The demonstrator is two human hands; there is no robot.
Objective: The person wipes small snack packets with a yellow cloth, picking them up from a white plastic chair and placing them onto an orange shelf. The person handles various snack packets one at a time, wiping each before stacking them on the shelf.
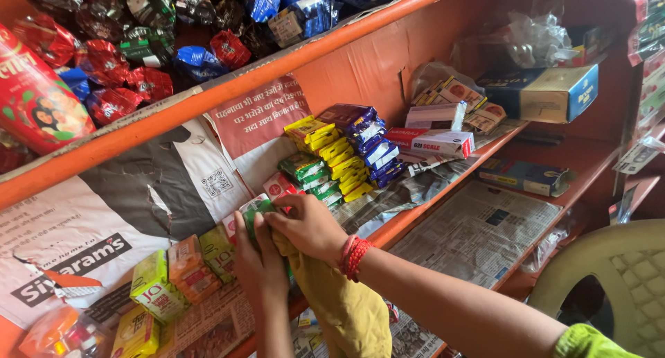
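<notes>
My left hand (258,264) comes up from below and holds a small green packet (253,208) at the front of the middle orange shelf (415,212). Over the packet's right side lies my right hand (305,225), which has a red thread band at the wrist. It grips a mustard-yellow cloth (343,306) that hangs down below both hands. The two hands touch around the packet, and the fingers hide most of it.
Stacks of yellow, green and blue packets (343,157) stand just right of the hands, and small green and orange boxes (181,271) just left. White and red cartons (438,140) and a blue box (547,91) sit farther right. Shiny wrapped packs (138,46) fill the upper shelf. Lower right are a newspaper-lined shelf (478,233) and a plastic chair (623,275).
</notes>
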